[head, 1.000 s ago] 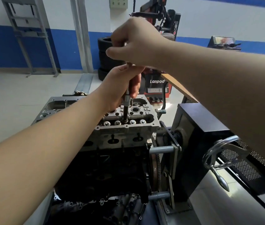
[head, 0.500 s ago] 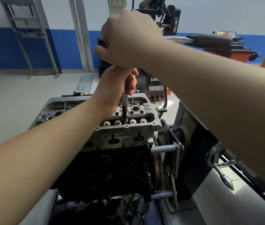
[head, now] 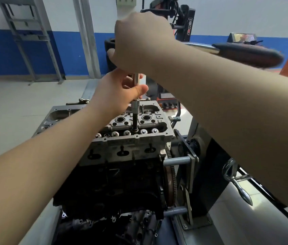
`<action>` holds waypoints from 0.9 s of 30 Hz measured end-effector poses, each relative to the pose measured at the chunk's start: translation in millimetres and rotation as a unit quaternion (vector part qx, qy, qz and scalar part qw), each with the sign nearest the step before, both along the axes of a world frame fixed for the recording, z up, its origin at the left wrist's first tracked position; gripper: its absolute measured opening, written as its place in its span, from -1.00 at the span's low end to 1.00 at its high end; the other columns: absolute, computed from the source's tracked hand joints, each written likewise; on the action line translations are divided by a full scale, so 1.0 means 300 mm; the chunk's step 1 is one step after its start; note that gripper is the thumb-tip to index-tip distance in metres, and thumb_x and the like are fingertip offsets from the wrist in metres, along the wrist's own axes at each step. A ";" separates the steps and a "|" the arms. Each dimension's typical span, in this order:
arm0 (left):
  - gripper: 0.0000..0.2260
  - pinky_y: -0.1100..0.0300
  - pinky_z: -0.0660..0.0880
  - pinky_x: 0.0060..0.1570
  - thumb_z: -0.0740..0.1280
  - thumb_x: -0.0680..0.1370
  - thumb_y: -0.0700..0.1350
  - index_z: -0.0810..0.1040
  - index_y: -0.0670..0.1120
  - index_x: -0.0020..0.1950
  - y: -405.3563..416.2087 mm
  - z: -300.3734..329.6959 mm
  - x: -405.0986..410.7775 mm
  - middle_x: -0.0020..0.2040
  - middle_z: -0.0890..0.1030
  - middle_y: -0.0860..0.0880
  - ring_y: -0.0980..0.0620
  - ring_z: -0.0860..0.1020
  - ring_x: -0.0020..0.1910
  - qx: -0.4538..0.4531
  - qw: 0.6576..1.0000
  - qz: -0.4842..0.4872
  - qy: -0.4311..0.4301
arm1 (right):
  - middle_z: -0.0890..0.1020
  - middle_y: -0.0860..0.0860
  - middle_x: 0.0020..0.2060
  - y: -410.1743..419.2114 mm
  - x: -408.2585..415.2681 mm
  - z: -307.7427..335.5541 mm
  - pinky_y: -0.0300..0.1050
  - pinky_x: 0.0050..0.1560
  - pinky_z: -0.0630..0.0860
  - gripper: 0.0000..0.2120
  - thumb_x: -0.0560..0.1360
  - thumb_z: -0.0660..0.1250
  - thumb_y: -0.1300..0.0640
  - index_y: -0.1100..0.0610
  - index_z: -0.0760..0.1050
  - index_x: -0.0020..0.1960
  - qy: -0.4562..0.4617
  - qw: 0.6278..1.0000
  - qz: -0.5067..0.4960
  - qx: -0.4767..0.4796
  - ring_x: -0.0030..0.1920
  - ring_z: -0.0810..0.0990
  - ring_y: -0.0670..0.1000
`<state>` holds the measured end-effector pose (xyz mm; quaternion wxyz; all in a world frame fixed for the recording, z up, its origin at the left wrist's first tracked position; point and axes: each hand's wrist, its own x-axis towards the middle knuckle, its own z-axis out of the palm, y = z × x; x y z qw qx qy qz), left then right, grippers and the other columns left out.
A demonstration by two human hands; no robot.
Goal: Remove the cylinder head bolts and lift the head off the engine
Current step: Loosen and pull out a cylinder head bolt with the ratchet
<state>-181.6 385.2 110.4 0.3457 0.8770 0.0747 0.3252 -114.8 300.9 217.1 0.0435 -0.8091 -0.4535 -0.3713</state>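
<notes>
Engine (head: pixel 115 183) sits on a stand (head: pixel 205 175) at centre, black block low and near, grey cylinder head (head: pixel 129 138) on top of it. Flywheel ring gear (head: pixel 170 181) on the right end of the block, just beside the stand's plate; chrome crank handle (head: pixel 236 179) further right. Far background: blue-and-white wall, grey ladder frame (head: pixel 28 38) at far left, stacked tyres (head: pixel 109 53) behind the hands. Ratchet handle (head: pixel 245 53), black grip, runs off to the right behind the right forearm. Right hand (head: pixel 139 41) is up top, fingers curled down over the ratchet head. Left hand (head: pixel 120 93) is just below it, thumb and fingers pinching the extension bar (head: pixel 135 96). The bar stands upright, its socket end (head: pixel 135 129) seated down in the head's top face, right of centre, between two round bores.
</notes>
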 end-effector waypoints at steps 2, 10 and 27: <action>-0.85 0.03 0.67 0.18 0.39 0.69 -0.13 0.59 0.03 0.24 0.032 -0.004 -0.017 0.06 0.76 0.01 0.02 0.74 0.06 -0.148 0.980 -0.131 0.025 | 0.41 -0.02 -0.34 -0.008 0.011 -0.003 -0.03 -0.25 0.46 -0.71 0.58 0.19 -0.16 0.04 0.46 -0.11 0.008 0.998 0.066 0.005 -0.20 0.52 0.12; -0.81 0.05 0.72 0.03 0.54 0.58 -0.10 0.64 0.10 0.13 -0.024 -0.012 -0.006 -0.08 0.77 0.08 0.13 0.75 -0.08 -0.133 0.991 -0.015 -0.020 | 0.34 0.01 -0.35 -0.008 0.044 0.001 -0.07 -0.31 0.33 -0.80 0.58 0.24 -0.04 0.08 0.42 -0.11 0.052 0.998 0.033 0.035 -0.20 0.46 0.14; -0.74 0.43 0.55 -0.04 0.57 0.55 0.02 0.65 -0.04 0.16 -0.008 -0.010 0.004 -0.06 0.70 0.16 0.17 0.69 -0.11 0.033 0.997 0.070 -0.011 | 0.31 0.01 -0.33 0.024 -0.008 0.009 -0.01 -0.19 0.39 -0.93 0.53 0.27 0.10 0.09 0.41 -0.06 0.034 0.999 0.000 0.019 -0.16 0.49 0.19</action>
